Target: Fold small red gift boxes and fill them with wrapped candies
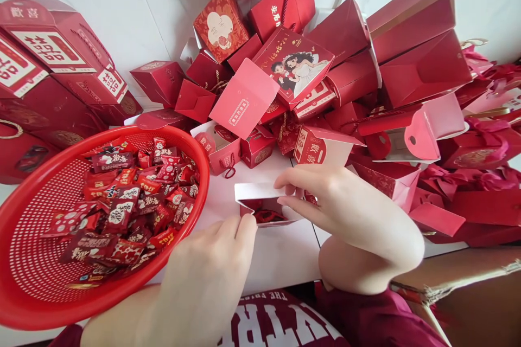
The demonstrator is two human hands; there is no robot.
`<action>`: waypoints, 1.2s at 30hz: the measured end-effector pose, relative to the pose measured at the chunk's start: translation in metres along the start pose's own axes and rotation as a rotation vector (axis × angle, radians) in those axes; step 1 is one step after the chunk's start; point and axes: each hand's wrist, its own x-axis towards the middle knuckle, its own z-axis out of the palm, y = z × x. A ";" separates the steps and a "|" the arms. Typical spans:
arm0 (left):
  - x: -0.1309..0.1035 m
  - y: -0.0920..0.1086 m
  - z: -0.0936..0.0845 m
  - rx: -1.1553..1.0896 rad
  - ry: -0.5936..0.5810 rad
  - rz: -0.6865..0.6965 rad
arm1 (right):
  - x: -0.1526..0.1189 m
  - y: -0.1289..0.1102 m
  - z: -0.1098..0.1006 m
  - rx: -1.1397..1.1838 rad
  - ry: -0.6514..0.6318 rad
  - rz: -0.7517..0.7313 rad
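One carton (49, 46), 10 o'clock, read "歡喜"; one basket (32, 244) of sweets (120, 211), 8 o'clock. One open box (254, 191), 6 o'clock, lay between left hand (215, 255)—curled—and right hand (321, 190), half-spread; neither's hold was discernible.

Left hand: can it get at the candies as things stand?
Likely yes: the basket is open-topped, beside the left hand, and nothing covers the candies. It would have to leave the open box and clear the basket's rim.
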 end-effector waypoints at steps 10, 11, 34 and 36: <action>0.038 0.003 0.036 0.181 -0.120 -0.318 | 0.025 0.015 0.016 -0.036 0.021 0.072; 0.038 0.002 0.038 0.181 -0.141 -0.318 | 0.028 0.017 0.018 -0.046 0.030 0.082; 0.038 0.005 0.051 -0.176 0.366 -0.333 | 0.040 0.025 0.011 0.128 0.360 -0.008; 0.041 0.003 0.063 -0.233 0.412 -0.317 | 0.041 0.027 0.012 0.131 0.320 -0.047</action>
